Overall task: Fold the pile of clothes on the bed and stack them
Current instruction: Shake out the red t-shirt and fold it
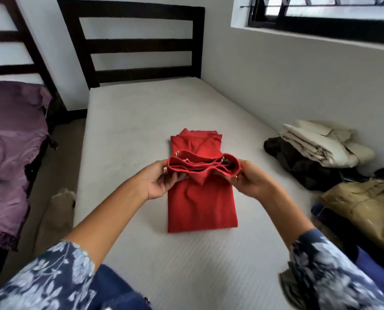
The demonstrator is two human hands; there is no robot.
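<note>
A red garment (201,204) lies folded into a narrow strip along the middle of the white mattress (142,121). Its middle part is lifted into a layered fold above the rest. My left hand (162,180) grips the left end of that raised fold and my right hand (249,177) grips the right end. At the right edge of the bed sits a stack of folded clothes, cream pieces (318,142) on top of a dark brown one (298,168). Closer to me on the right lies a loose pile with a tan garment (365,206) and blue cloth (374,271).
A dark wooden headboard (130,44) stands at the far end, a white wall and window run along the right. A second bed with a purple sheet (10,148) stands to the left across a narrow floor gap, where a beige cloth (61,198) lies.
</note>
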